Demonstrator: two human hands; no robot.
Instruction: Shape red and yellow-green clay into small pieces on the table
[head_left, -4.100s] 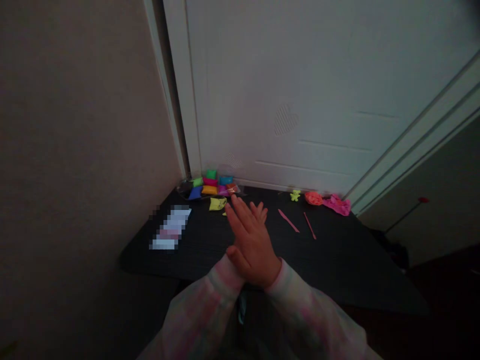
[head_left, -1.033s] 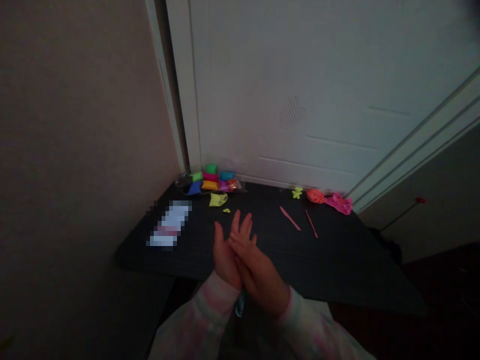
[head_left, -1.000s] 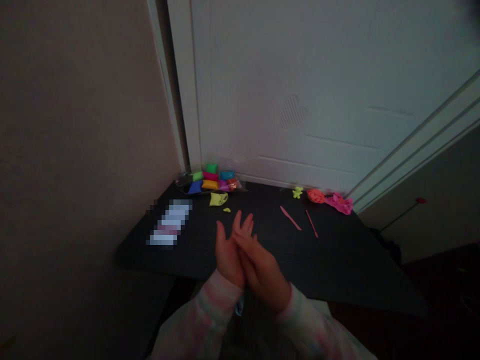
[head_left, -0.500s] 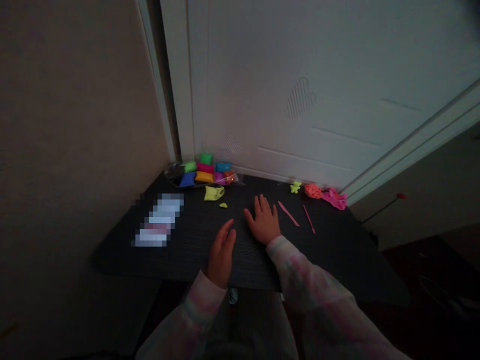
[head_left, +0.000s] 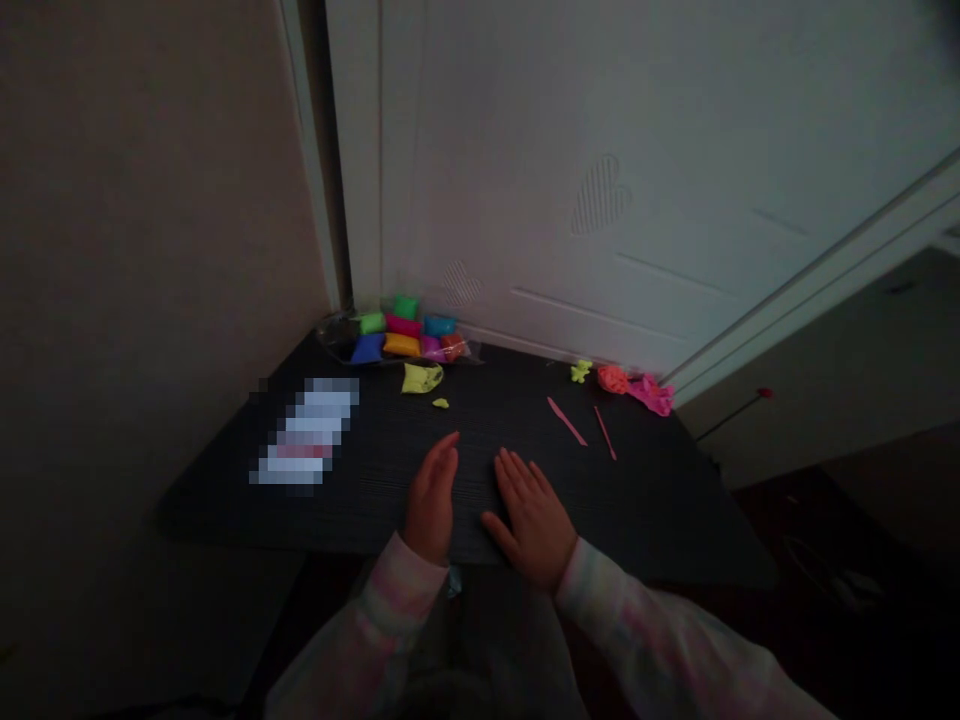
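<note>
Flat over the front of the dark table [head_left: 645, 510], my right hand [head_left: 534, 520] has its fingers stretched out and its thumb apart. My left hand [head_left: 431, 503] stands on edge to its left, fingers extended and holding nothing that shows. Beyond the left hand lies a small yellow clay piece [head_left: 441, 403], with a yellow clay packet [head_left: 417, 379] just behind it. A pink plastic knife [head_left: 567, 421] and a thin pink stick tool [head_left: 605, 433] lie past my right hand, both apart from it.
A clear bag of several coloured clay packets [head_left: 402, 344] lies at the back left. A yellow clay figure [head_left: 580, 371], an orange lump [head_left: 613, 379] and a bright pink piece [head_left: 652, 395] sit along the back right. A blurred-out sheet [head_left: 307, 430] is at left.
My right hand has drawn back toward the table's front edge, its fingers closer together. The left hand has barely shifted. The whole view has moved slightly.
</note>
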